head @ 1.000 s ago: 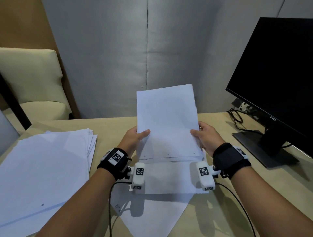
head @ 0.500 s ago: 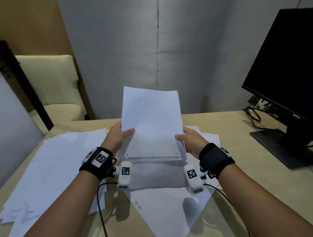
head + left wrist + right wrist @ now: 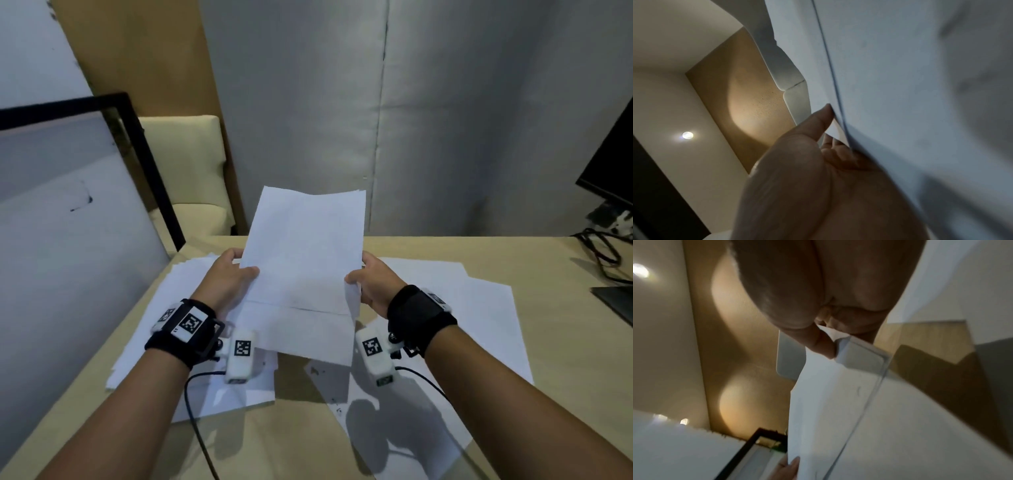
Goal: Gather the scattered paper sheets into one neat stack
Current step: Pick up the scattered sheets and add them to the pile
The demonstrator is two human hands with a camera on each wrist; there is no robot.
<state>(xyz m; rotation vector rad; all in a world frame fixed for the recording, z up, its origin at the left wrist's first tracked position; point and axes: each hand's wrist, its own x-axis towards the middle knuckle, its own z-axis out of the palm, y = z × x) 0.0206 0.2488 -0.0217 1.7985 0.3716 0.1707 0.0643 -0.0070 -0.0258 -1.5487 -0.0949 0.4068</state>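
Observation:
A bundle of white paper sheets (image 3: pixel 305 253) stands nearly upright above the desk, held by both hands. My left hand (image 3: pixel 229 277) grips its left edge, thumb in front, fingers behind; the left wrist view shows the thumb on the sheets (image 3: pixel 900 97). My right hand (image 3: pixel 373 284) pinches the right edge, and the right wrist view shows its thumb pressed on the sheets (image 3: pixel 830 402). One sheet hangs lower than the others at the bottom. A pile of sheets (image 3: pixel 154 325) lies on the desk at the left. More loose sheets (image 3: pixel 479 308) lie at the right.
The tan desk (image 3: pixel 548 253) has a monitor (image 3: pixel 613 171) with its stand and cables at the far right edge. A black-framed panel (image 3: pixel 68 222) leans at the left. A cream chair (image 3: pixel 191 178) stands behind the desk. A grey fabric wall rises behind.
Both hands have carried the upright bundle leftward, over the edge of the left pile. The view has turned left, so the monitor slid to the right edge. Both grips are unchanged.

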